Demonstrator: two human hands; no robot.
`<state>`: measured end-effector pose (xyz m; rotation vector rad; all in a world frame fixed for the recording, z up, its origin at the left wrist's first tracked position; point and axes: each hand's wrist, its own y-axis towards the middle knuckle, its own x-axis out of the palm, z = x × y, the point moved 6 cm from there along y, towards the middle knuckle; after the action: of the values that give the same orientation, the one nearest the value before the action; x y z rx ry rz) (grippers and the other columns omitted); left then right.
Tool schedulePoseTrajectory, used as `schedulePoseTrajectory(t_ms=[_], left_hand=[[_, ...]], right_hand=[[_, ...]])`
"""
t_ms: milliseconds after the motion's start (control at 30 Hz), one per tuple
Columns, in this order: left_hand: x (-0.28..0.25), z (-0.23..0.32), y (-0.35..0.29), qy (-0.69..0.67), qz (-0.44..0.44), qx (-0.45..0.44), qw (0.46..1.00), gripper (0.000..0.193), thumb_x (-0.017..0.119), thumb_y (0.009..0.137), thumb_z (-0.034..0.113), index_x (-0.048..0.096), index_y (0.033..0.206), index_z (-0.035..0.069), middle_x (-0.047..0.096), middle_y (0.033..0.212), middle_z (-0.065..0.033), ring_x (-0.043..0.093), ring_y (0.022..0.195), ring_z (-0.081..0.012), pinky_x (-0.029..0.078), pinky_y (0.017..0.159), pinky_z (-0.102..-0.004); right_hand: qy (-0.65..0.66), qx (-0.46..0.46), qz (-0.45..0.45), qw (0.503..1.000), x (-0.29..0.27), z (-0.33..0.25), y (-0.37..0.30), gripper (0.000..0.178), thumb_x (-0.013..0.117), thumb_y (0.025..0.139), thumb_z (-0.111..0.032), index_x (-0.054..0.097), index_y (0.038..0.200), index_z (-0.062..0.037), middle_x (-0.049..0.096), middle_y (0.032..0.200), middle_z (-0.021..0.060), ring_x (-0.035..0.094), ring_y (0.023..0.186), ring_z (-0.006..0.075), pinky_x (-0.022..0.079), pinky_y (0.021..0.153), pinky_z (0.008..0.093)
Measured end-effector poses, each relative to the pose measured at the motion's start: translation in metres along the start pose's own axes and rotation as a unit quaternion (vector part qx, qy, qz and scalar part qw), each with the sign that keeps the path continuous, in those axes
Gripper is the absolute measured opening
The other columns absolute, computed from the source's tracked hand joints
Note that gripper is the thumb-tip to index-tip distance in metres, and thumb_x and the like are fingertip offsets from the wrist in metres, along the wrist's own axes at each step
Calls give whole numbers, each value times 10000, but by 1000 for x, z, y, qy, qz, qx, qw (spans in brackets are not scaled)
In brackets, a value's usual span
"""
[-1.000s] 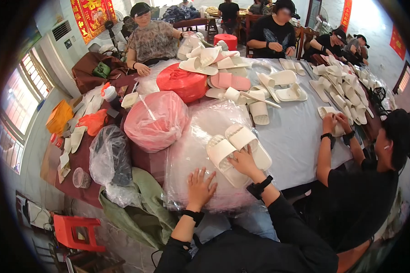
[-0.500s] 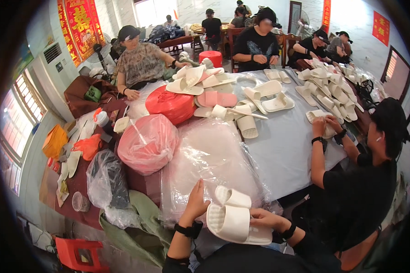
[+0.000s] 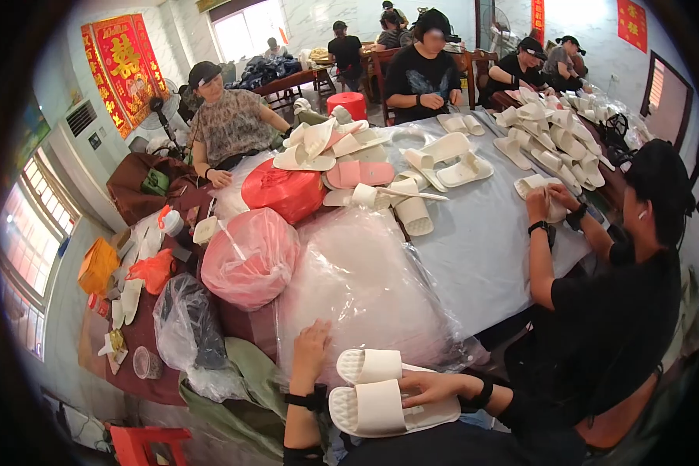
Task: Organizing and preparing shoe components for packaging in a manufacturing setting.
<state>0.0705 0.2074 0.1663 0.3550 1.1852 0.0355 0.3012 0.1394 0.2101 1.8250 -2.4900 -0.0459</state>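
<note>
A pair of cream-white slide slippers (image 3: 367, 405) lies side by side close to my body, toes pointing right. My right hand (image 3: 435, 387) grips them, with its fingers over the nearer slipper by the strap. My left hand (image 3: 311, 353) rests palm down, fingers out, at the near left edge of a stack of clear plastic bags (image 3: 357, 272). Nothing shows in that hand. Black bands circle both wrists.
A pink bundle in clear plastic (image 3: 250, 259) and a red roll (image 3: 282, 190) sit left of the stack. Slippers (image 3: 551, 140) lie heaped across the table. A co-worker (image 3: 613, 287) sits close on my right, handling a slipper; others sit beyond. A red stool (image 3: 149, 444) stands at lower left.
My left hand has turned from upright to palm down over the bags' near edge. My right hand has shifted left with the slippers, which now lie more level. The view has tilted slightly.
</note>
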Motion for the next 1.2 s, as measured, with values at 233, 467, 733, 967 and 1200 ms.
schedulePoseTrajectory(t_ms=[233, 467, 733, 967, 1200], left_hand=[[-18, 35, 21, -17, -4, 40, 999, 370, 515, 896, 187, 529, 1251, 82, 556, 1196, -162, 544, 964, -335, 440, 841, -416], [-34, 69, 24, 19, -3, 25, 1000, 473, 503, 901, 198, 419, 1341, 48, 448, 1312, -202, 448, 1130, -370, 369, 937, -469], [-20, 106, 19, -16, -56, 61, 996, 553, 463, 913, 234, 303, 1396, 18, 248, 1468, -189, 220, 1328, -458, 218, 1043, -577], [-10, 127, 10, -21, -76, 65, 995, 556, 474, 908, 254, 313, 1398, 48, 278, 1455, -187, 257, 1308, -462, 243, 1029, -582], [-6, 160, -1, 30, -57, 115, 991, 544, 475, 909, 252, 320, 1406, 94, 259, 1466, -168, 235, 1316, -462, 224, 1027, -610]], right_hand=[[-254, 43, 101, 961, -21, 34, -8, 467, 593, 870, -364, 554, 1209, -45, 517, 1226, 204, 427, 1189, 330, 288, 1030, 395], [-439, -3, 229, 869, -35, 16, -22, 405, 598, 842, -363, 596, 1134, -82, 545, 1162, 181, 434, 1187, 345, 216, 1063, 481], [-531, -19, 211, 821, -28, 6, -12, 367, 611, 813, -326, 602, 1099, -96, 551, 1150, 148, 446, 1184, 328, 232, 1052, 503], [-551, 15, 285, 784, -29, 4, -13, 300, 641, 780, -302, 615, 1008, -110, 582, 978, 147, 535, 1007, 330, 300, 987, 515], [-546, 68, 339, 763, -38, 8, -12, 281, 633, 770, -299, 615, 957, -89, 583, 880, 174, 548, 909, 370, 341, 931, 527]])
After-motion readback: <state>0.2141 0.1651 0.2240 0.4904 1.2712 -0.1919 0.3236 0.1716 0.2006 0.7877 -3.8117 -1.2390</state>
